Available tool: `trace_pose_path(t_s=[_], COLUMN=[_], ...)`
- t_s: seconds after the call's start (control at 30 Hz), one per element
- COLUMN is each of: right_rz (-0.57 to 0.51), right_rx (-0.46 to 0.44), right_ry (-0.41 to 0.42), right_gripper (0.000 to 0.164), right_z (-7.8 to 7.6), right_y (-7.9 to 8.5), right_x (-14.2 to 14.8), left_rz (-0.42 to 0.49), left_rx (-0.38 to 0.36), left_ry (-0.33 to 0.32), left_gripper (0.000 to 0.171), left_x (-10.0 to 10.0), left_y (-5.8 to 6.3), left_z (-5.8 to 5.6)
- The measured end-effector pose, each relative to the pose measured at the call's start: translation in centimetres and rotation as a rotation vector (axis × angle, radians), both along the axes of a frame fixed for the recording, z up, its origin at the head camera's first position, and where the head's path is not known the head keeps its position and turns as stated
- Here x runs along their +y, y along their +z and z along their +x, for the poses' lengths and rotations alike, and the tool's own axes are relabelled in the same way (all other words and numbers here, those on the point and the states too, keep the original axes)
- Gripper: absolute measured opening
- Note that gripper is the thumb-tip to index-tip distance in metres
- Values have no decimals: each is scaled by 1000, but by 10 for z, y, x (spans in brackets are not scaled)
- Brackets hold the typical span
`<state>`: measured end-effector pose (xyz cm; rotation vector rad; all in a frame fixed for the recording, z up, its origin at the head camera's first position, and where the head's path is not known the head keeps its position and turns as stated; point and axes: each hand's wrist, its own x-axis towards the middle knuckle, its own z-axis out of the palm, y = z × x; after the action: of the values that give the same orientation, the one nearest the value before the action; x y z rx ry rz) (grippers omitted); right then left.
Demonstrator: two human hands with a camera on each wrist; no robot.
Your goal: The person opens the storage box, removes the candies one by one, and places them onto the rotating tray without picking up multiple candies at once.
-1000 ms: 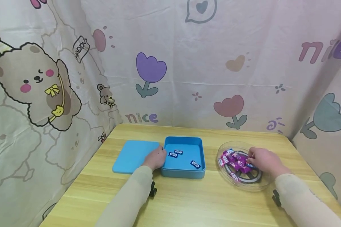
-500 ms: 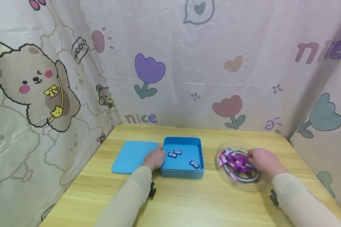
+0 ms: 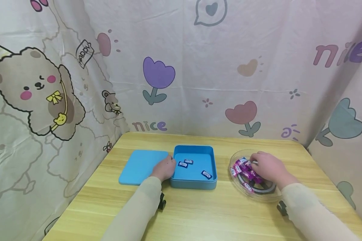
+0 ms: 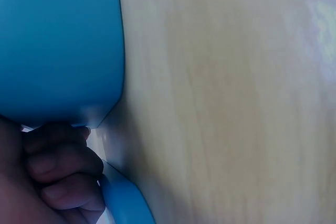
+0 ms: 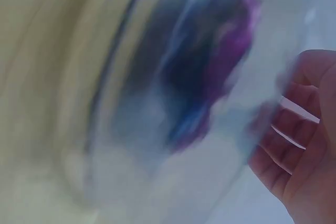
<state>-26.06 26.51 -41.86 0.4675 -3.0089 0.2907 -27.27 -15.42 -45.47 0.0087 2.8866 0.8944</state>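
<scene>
Three small dark blue wrapped candies lie in the open blue box (image 3: 193,183); one candy (image 3: 206,174) is near its front right corner. My left hand (image 3: 164,168) is at the box's left wall, its fingers curled against it in the left wrist view; the thumb is hidden there. On the right stands a clear round bowl (image 3: 233,189) holding several purple and pink wrapped candies (image 3: 245,172). My right hand (image 3: 269,168) reaches over it, fingertips at the candies. In the right wrist view its fingers (image 5: 286,124) are loosely bent and apart, with no candy visible between them.
A flat blue lid (image 3: 141,167) lies left of the box, beside my left hand. Everything stands on a wood-grain table (image 3: 205,214). Printed cloth (image 3: 193,67) hangs behind the table and along both sides.
My right hand has moved left over the bowl, farther across the candies. The left hand, the box and its three candies have stayed in place.
</scene>
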Motion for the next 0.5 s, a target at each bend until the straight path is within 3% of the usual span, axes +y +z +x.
trace_pose_path(t_s=[0.27, 0.5], right_rz=[-21, -43], right_rx=[89, 90], right_ry=[102, 171], right_gripper=[19, 20], right_z=[5, 10], right_y=[10, 12], right_x=[-45, -78], left_rz=[1, -3], left_rx=[-5, 4], left_ry=[13, 7], left_gripper=[55, 57], left_x=[0, 1], left_y=[2, 3], left_z=[2, 2])
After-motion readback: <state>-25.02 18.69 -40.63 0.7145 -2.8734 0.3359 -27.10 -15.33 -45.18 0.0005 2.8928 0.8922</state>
